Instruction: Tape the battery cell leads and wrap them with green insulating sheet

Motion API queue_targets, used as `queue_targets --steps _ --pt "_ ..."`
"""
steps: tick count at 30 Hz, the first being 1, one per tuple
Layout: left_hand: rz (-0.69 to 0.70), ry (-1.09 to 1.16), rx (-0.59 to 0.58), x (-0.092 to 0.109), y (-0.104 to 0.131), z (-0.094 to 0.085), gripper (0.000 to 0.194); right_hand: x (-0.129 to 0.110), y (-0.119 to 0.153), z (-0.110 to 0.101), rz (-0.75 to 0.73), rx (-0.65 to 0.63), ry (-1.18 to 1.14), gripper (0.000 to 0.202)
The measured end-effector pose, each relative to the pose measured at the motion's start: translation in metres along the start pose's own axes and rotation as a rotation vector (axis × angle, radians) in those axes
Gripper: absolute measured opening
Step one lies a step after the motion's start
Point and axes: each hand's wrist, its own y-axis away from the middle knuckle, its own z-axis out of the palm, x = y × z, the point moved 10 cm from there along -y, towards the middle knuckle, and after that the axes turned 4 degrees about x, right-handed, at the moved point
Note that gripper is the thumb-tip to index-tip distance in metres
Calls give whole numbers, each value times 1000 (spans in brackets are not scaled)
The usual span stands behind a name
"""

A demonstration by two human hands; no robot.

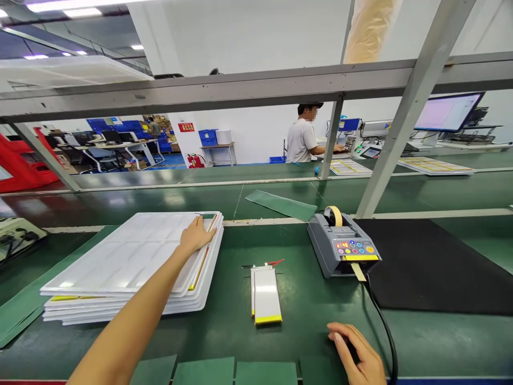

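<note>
Left hand (196,235) touches the far right corner of the stacked white plastic trays (116,256), grip unclear; right hand (355,350) hovers near right, fingers loosely apart, empty. Flat silver, yellow-ended packs (267,294) lie mid-desk, untouched; pale yellow tape strip (358,271) pokes out, not yet taken.

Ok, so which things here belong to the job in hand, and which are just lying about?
Likely the job:
white tray stack, left hand on it
flat wired cells
tape dispenser, tape sticking out

Probably just lying about:
loose green strip
black mat
</note>
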Motion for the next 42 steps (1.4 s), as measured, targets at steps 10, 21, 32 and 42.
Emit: queue_targets --steps 10,21,32,42 --pt "339 73 -90 142 157 -6 74 -7 -48 -44 14 20 207 30" --pt "136 133 -231 158 206 51 76 -55 -103 -48 -184 120 462 27" --pt "-129 741 -351 87 203 49 99 2 -76 -85 79 317 -7 38" --pt "-815 1684 -715 107 301 75 52 -15 -108 -68 61 361 133 59"
